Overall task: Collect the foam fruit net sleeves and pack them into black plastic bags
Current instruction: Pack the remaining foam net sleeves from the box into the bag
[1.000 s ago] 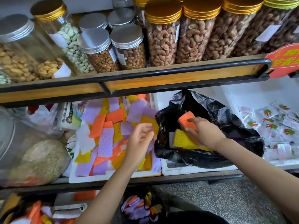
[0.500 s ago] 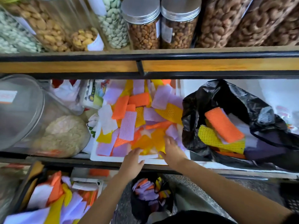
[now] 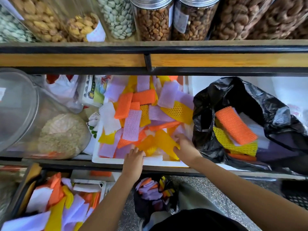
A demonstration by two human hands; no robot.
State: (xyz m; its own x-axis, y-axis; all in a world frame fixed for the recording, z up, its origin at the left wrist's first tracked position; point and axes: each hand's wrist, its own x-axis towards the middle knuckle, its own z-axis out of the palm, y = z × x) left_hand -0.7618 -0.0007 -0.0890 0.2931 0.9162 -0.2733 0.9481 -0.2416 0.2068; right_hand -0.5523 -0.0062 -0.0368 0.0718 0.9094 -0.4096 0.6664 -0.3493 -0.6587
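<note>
Reaching into a white tray (image 3: 155, 161) heaped with foam sleeves (image 3: 131, 124) in orange, purple, yellow and white, a person works both hands at its near edge, below a shelf of nut jars (image 3: 153, 22). The right hand (image 3: 185, 147) has thumb and fingers curled round a yellow sleeve (image 3: 164, 140). The sleeve's long axis slants from the far left of the pile down towards that hand. The left hand (image 3: 134, 158) lies on the yellow foam just beside it, fingertips buried in the pile; whether it is gripping or only pressing cannot be told through the blur. The black bag (image 3: 205, 139) gapes open immediately right of the tray, an orange sleeve (image 3: 233, 125) and yellow ones already inside. The right hand is clearly the nearer to its mouth, so the carry looks like a short sweep rightwards. A second dark bag (image 3: 145, 209) holding sleeves sits on the floor below.
</note>
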